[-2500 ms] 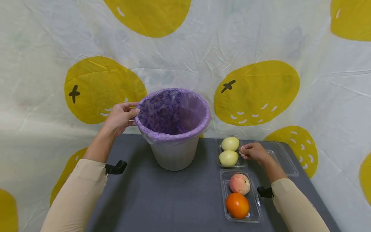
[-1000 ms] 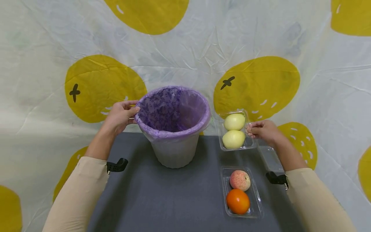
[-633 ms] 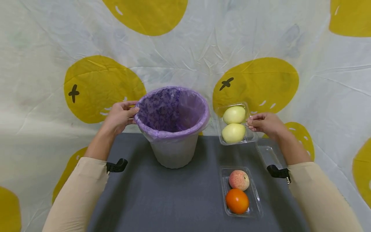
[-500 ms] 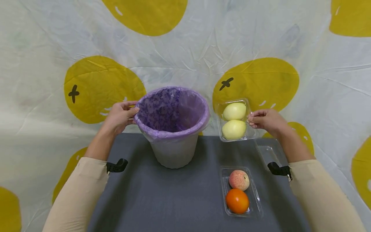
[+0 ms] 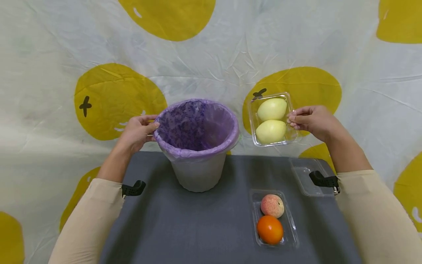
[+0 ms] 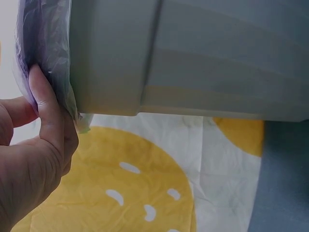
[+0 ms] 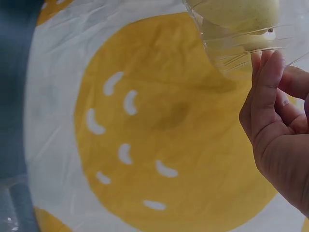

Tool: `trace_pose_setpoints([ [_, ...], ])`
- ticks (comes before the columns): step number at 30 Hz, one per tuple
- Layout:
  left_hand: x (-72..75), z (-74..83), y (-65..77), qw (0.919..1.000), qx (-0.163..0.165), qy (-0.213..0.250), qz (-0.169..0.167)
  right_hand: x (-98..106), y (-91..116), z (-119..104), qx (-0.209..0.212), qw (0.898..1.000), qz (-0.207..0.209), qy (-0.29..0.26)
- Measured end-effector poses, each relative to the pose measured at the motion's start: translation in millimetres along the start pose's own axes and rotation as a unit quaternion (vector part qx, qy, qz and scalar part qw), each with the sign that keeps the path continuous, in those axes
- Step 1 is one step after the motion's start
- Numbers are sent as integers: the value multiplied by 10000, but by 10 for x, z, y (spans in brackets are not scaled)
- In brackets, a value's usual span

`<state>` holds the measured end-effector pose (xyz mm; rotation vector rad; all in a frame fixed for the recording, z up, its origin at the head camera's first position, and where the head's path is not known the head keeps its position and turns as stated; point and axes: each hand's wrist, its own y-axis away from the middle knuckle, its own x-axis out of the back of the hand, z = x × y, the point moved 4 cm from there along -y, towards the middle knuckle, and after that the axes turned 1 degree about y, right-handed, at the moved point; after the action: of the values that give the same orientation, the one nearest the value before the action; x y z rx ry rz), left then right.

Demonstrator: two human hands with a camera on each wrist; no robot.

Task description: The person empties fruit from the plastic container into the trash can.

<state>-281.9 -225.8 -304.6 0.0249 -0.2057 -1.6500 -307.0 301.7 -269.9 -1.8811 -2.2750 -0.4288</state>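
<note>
In the head view my left hand (image 5: 138,132) pinches the rim of a trash can (image 5: 197,176) lined with a purple plastic bag (image 5: 197,152); thumb and fingers lie on either side of the rim. My right hand (image 5: 311,119) grips the right edge of a clear plastic tray (image 5: 267,144), raised well above the table and right of the can. Two pale yellow pear-like fruits (image 5: 271,109) lie in this tray, one behind the other. From below, the right wrist view shows the fingertips (image 7: 275,63) on the tray's edge, with a fruit (image 7: 241,12) above them.
A second clear tray (image 5: 291,223) on the dark table (image 5: 197,234) holds a peach (image 5: 272,205) and an orange (image 5: 270,229). Another clear tray (image 5: 304,179) lies at the back right, partly behind the right forearm. A fruit-print cloth (image 5: 211,66) hangs behind the table.
My right hand took hold of the tray with the pale fruits and lifted it off the table, rising higher still since half a second ago. The left hand keeps its place on the can.
</note>
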Motion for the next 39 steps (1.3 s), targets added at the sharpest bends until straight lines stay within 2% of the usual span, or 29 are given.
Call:
trace_pose_setpoints([
  [10, 18, -34, -13, 9999, -56, 92, -10, -45, -4, -422, 272, 9996, 50, 41],
  [19, 15, -36, 1, 10000, -20, 63, -7, -173, -102, -710, 328, 9988, -46, -364],
  [32, 12, -32, -19, 9999, -33, 113, -6, -666, -296, -941, 615, 9953, 140, -729],
  [39, 38, -41, 5, 10000, -19, 62, 15, -937, -411, -1019, 909, 9910, 218, -957],
])
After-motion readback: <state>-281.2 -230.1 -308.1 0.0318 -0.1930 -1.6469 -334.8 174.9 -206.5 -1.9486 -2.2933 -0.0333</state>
